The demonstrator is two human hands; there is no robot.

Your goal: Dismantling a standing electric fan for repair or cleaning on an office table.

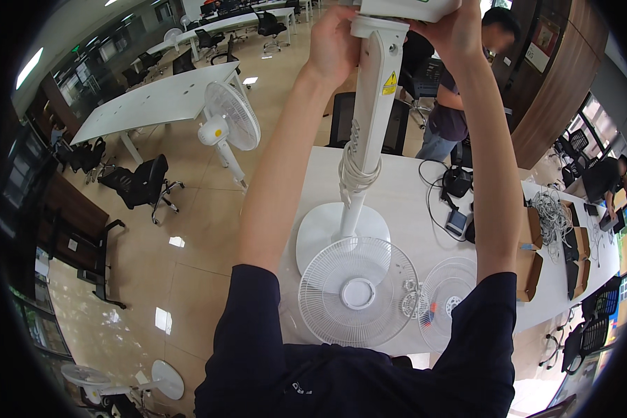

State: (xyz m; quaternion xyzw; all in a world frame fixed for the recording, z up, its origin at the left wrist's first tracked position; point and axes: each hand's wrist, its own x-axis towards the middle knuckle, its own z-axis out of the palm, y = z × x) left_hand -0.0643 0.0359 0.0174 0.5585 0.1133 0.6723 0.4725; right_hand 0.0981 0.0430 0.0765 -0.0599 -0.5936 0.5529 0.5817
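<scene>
A white fan stand (373,90) rises from an oval base (320,244), with coiled cable (360,169) round its pole. At the top edge of the view, my left hand (331,45) is closed on the white unit (407,7) atop the pole, along its left side. My right hand (453,31) grips the same unit from the right, its fingertips partly hidden. In front of the base lie a clear fan grille (341,272) and, to its right, a second grille (446,279), with small white parts (412,303) between them.
A white table (313,174) holds black devices (457,182), cardboard boxes (528,275) and tangled cables (550,216). One person (447,118) stands behind it, another (595,181) at the right. Other fans (230,115), office chairs (136,181) and long desks (139,104) are at left.
</scene>
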